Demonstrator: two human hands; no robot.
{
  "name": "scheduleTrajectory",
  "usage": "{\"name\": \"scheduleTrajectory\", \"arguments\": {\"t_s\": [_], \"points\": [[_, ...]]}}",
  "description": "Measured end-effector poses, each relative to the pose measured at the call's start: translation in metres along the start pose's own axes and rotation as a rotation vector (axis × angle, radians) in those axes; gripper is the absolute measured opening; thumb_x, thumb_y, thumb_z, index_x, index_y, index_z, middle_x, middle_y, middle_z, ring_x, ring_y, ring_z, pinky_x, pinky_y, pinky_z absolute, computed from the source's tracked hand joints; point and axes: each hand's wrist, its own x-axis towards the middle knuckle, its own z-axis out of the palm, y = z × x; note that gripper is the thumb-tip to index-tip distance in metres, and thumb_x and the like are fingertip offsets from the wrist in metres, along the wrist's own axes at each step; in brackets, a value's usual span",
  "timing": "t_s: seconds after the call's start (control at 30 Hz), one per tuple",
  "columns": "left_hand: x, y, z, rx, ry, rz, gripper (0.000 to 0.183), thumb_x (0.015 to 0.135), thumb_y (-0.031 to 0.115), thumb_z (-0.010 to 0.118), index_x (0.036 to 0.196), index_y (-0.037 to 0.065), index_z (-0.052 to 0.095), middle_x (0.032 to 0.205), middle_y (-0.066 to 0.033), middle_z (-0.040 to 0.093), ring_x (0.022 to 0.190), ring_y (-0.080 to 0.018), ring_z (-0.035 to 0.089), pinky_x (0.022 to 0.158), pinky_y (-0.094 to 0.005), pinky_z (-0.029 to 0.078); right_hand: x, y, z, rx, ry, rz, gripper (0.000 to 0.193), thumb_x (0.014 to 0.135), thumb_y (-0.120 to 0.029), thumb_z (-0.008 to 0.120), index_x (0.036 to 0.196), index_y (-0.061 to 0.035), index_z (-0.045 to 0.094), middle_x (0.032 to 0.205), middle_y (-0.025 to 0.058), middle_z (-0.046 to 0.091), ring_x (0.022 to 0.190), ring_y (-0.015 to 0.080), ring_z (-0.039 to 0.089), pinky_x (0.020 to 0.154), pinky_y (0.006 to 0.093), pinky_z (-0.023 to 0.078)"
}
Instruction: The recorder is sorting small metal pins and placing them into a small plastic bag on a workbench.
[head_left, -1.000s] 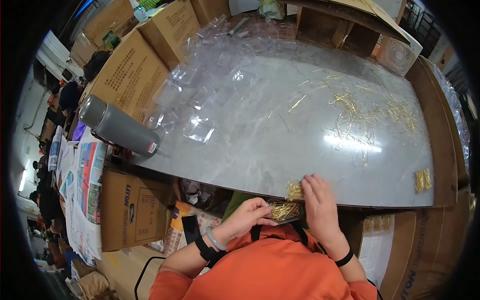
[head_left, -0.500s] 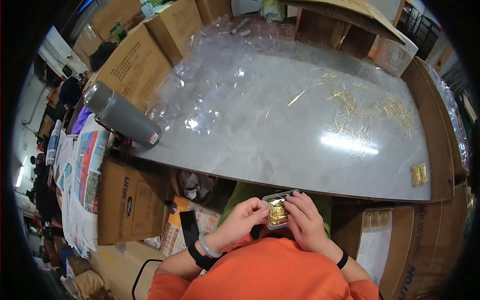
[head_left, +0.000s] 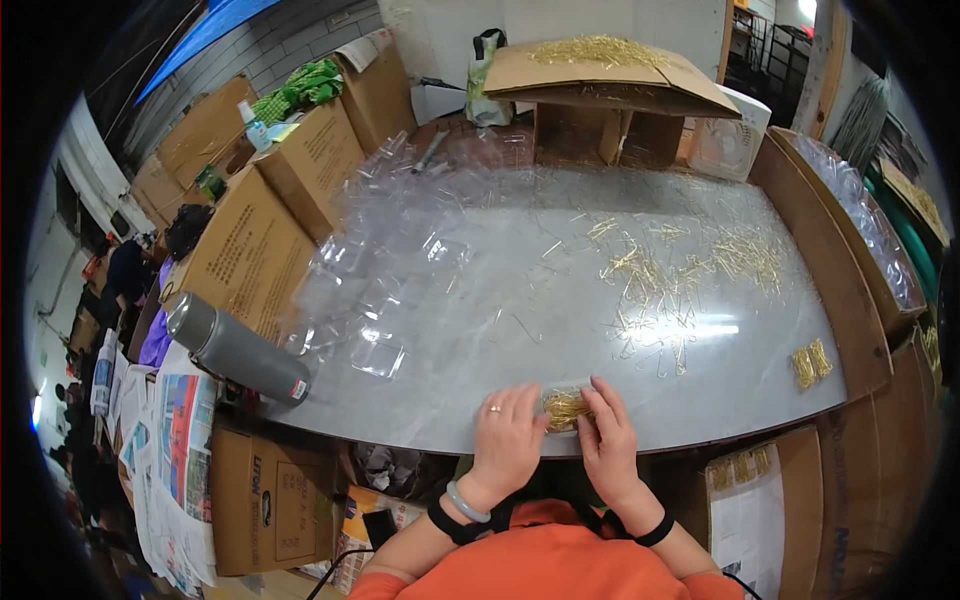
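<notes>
A small clear plastic box (head_left: 566, 409) full of gold wire hooks sits at the front edge of the grey tabletop. My left hand (head_left: 507, 436) presses against its left side, fingers together and a ring showing. On the other side my right hand (head_left: 609, 438) grips the box between thumb and fingers. Loose gold hooks (head_left: 640, 275) are strewn over the right half of the table. Two filled clear packs (head_left: 811, 364) of the same gold pieces lie near the right end.
Several empty clear plastic cases (head_left: 385, 240) are heaped at the left. A grey flask (head_left: 238, 350) leans over the left edge near cardboard boxes (head_left: 245, 240). A cardboard shelf (head_left: 625, 85) carrying more hooks stands at the back, beside a white fan (head_left: 728, 140). Filled packs lie in a carton (head_left: 745, 520) below right.
Both hands have moved forward with the filled box from my lap to the table's front edge. The head view has tilted up, showing more of the back.
</notes>
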Motion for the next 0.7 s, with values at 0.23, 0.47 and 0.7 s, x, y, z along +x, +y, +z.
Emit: {"name": "scheduleTrajectory", "arguments": {"t_s": [0.23,0.47,0.7], "points": [[-0.007,0.007,0.009,0.174,-0.145,0.056,0.070,0.108,0.040,0.045,0.155,-0.010,0.032,0.161,-0.0301,0.034,0.148,-0.0477,0.032,0.121,-0.0600,0.021,-0.009,-0.001,-0.012,-0.126,-0.048,0.009,0.067,0.097,-0.009,0.065,0.153,0.0066,0.033,0.156,0.0285,0.039,0.147,0.0513,0.032,0.121,0.0630,0.023],[-0.006,0.003,0.014,0.160,-0.195,0.087,0.074,0.107,0.040,0.046,0.158,-0.010,0.025,0.165,-0.0309,0.024,0.151,-0.0489,0.027,0.121,-0.0653,0.015,-0.009,-0.007,-0.019,-0.326,-0.226,0.002,0.076,0.096,-0.015,0.067,0.156,0.0079,0.027,0.157,0.0248,0.041,0.150,0.0482,0.030,0.120,0.0687,0.015],[-0.003,0.002,0.012,0.116,-0.214,0.084,0.075,0.107,0.040,0.049,0.158,-0.010,0.025,0.165,-0.0297,0.025,0.152,-0.0480,0.024,0.122,-0.0655,0.012,0.003,0.006,-0.025,-0.064,-0.168,-0.008,0.077,0.094,-0.022,0.071,0.156,0.0021,0.033,0.155,0.0231,0.044,0.149,0.0468,0.032,0.120,0.0671,0.017]]}}
